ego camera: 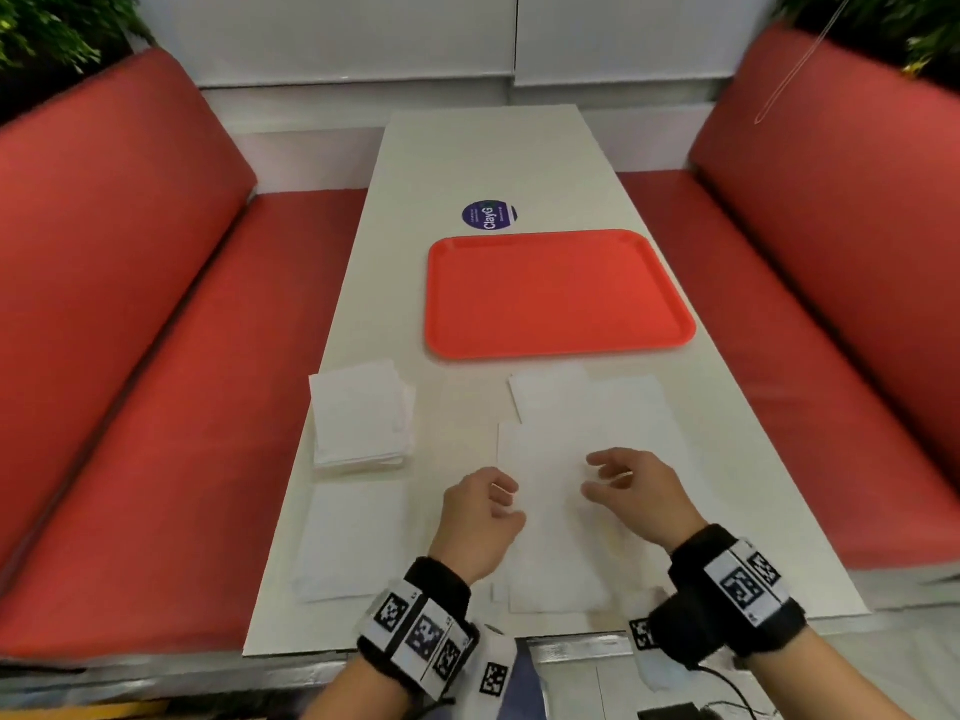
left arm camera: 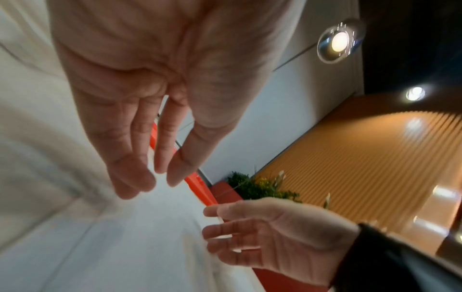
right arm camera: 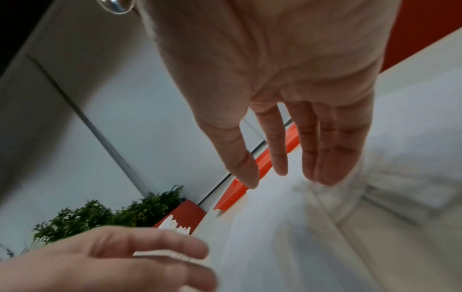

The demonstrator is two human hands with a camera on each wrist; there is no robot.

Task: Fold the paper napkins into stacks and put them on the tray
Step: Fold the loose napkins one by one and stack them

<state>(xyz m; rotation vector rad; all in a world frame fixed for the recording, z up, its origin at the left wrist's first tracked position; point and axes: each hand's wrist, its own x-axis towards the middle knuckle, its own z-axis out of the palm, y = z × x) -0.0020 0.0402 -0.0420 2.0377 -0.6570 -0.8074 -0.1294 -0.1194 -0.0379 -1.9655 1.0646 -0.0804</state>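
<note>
Napkins (ego camera: 561, 511) cover the white booth table (ego camera: 467, 163); both hands, left hand (ego camera: 480, 517) and right hand (ego camera: 636, 493), seemingly hover loose-fingered, holding nothing.

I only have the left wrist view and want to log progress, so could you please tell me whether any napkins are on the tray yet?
Observer: No, the head view shows the red tray bare.
Operator: Thank you. Is there a folded stack anywhere?
Observer: Yes, a stack of folded napkins sits on the table, nearer than the tray and to its left, apart from it.
Operator: And what lies below the hands?
Observer: Several flat napkins, overlapping, spread from the table's near edge almost to the tray, below the left hand and right hand.
</note>
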